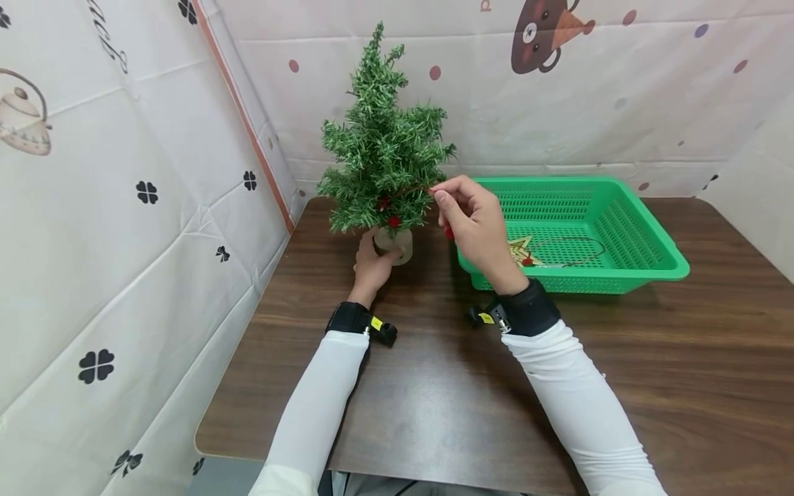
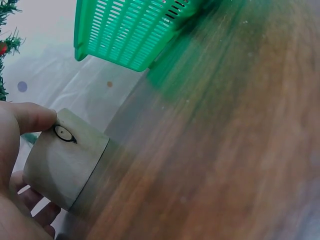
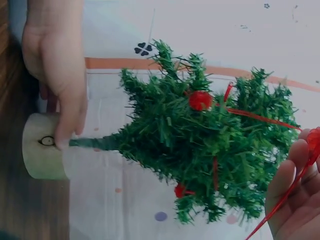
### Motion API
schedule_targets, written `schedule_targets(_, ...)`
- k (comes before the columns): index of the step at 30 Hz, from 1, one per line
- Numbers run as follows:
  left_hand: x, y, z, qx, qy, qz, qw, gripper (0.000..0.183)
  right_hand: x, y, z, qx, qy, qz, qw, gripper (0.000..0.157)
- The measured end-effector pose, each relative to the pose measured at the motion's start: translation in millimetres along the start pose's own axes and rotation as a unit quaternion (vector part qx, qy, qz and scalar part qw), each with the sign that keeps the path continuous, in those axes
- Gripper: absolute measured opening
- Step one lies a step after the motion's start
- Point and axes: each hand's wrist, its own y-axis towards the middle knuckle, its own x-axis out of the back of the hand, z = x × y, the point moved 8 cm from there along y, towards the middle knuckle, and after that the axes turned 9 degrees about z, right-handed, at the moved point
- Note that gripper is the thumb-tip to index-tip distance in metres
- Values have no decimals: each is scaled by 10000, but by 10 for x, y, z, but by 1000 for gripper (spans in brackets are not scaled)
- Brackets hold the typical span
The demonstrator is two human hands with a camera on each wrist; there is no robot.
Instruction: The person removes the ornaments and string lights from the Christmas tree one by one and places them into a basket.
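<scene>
A small artificial Christmas tree (image 1: 381, 138) stands upright on the table in a round, pale base (image 2: 70, 165). My left hand (image 1: 371, 265) grips that base, with the thumb on one side and the fingers curled about the other. Beside the lower right branches, my right hand (image 1: 477, 224) pinches a red string (image 3: 262, 117). The string runs taut from the fingers into the branches, and a loose length trails down across the palm. Red balls (image 3: 200, 100) sit among the green needles. Another red bead-like piece (image 3: 314, 142) lies against the right fingers.
Right of the tree is a green plastic basket (image 1: 620, 281). Inside it lie a gold star (image 1: 518, 249), a small red piece and a thin looped cord (image 1: 602, 244). Patterned white sheeting (image 1: 471, 103) hangs behind the wooden table (image 1: 434, 393) and along its left side.
</scene>
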Motion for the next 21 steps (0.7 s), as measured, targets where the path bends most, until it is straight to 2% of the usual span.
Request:
schedule_targets(6,29,2,-15,-129,137,-301,9994,78,108,-11,67,126,169,43,9998,15)
schedule_targets(11,65,25,-3,-204,275,-505,9981,79,150,-8,94,92,-37,188,9998,14)
schedule_targets(17,67,31,3,-130,377,-539,9977,84,163,-1,131,17,-236,381,9990,15)
schedule_targets(21,49,55,2,-138,462,-438,9979,80,165,-9,164,-7,-438,569,9974,15)
